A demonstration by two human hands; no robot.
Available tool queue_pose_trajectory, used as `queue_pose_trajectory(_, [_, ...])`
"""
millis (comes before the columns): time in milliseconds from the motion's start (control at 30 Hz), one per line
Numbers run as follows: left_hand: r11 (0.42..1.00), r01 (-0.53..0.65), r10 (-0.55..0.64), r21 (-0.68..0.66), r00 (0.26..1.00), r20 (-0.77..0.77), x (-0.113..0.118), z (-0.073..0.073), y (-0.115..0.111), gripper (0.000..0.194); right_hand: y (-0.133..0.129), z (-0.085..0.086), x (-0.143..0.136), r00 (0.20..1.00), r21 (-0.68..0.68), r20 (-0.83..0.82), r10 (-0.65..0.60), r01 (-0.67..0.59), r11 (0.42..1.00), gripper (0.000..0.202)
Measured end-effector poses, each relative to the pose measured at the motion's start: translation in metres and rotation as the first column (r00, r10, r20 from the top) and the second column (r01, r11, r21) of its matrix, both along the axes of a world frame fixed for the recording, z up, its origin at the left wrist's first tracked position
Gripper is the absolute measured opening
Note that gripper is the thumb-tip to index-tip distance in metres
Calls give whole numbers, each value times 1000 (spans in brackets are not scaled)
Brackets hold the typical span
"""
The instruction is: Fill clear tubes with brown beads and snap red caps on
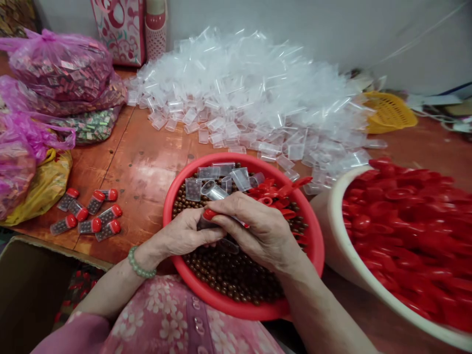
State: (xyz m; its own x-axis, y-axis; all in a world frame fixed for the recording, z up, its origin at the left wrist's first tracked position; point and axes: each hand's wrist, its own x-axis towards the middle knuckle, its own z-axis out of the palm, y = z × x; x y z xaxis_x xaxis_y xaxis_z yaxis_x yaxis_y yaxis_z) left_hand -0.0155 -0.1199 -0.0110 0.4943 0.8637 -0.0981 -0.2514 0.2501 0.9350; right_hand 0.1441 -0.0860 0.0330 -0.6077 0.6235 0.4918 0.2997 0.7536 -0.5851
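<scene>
Two bare hands, close together over the middle of the red basin, in the head view. With the left hand, holds a small clear tube upright-ish, fingers closed around its wall; with the right hand, pinches its glossy red cap between thumb and forefinger. Under the fingers, partly hidden, another clear tube. Inside the basin: smooth, round brown balls, hard and shiny; at the far side, loose see-through tubes, open-mouthed; beside these, red plastic pieces, some with spoon-like ends.

Beyond the basin, a tall heap of clear plastic tubes and a yellow perforated basket. Right of the basin, a smooth cream-rimmed tub, full of the same red plastic. Left of the basin, on the reddish, worn tabletop, filled tubes with red caps, then a crinkled yellow bag and translucent pink bags of small printed packets, lettering too small to read. Near side of the basin, a pink floral apron; on the left wrist, a green beaded bracelet.
</scene>
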Motion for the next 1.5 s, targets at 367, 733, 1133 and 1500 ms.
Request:
queue_pose_trajectory(367, [992,75,-71,-104,997,43,0,-1,1,40,0,-7,3,1000,-59,19,9,-8,998,17])
queue_pose_trajectory(733, [981,136,-130,-135,990,56,1,2,2,36,1,-11,9,1000,-138,26,3,1,990,18])
queue_pose_trajectory(1133, [973,108,-106,-202,994,21,3,-2,3,39,-5,-11,2,996,-83,25,-80,82,993,16])
queue_pose_trajectory(1500, [999,13,-16,-37,998,-61,9,-8,5,10,-5,-17,5,996,-135,13,-83,84,987,18])
